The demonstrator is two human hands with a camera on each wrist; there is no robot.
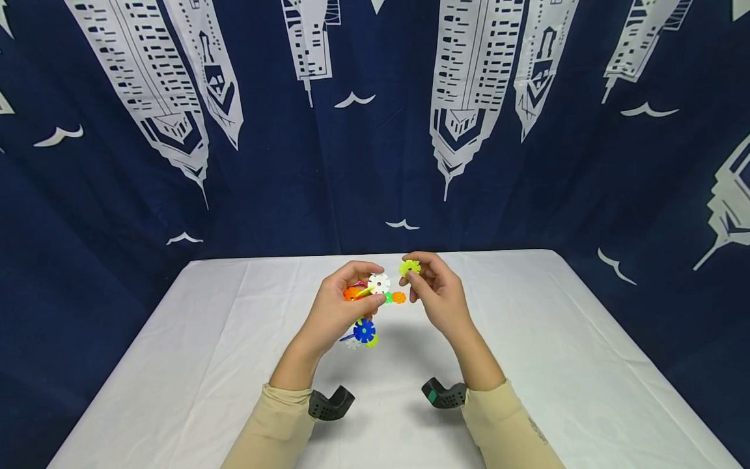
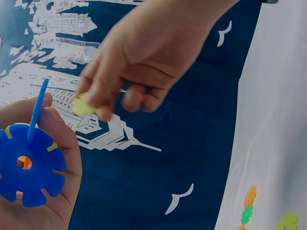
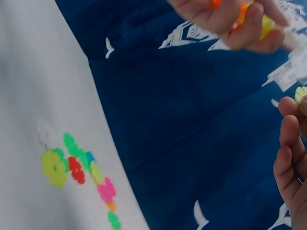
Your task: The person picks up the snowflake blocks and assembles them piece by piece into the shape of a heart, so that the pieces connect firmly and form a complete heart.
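Observation:
My left hand [image 1: 335, 305] grips a cluster of joined plastic snowflake discs. A white disc [image 1: 379, 283] stands out between thumb and fingertips, with an orange disc [image 1: 351, 293] beside it. A blue disc [image 2: 45, 165] with another blue disc [image 2: 37, 108] slotted upright in it lies against the palm in the left wrist view. My right hand [image 1: 441, 294] pinches a yellow-green disc [image 1: 411, 266] between thumb and index finger, a short gap to the right of the white disc. My fingers hide part of the cluster.
Loose discs lie on the white-clothed table [image 1: 234, 365]: orange [image 1: 399, 298], green [image 3: 69, 141], red [image 3: 76, 170], pink [image 3: 107, 190] and yellow-green [image 3: 53, 168] ones. A dark blue curtain [image 1: 351, 169] with white building prints hangs behind the table's far edge.

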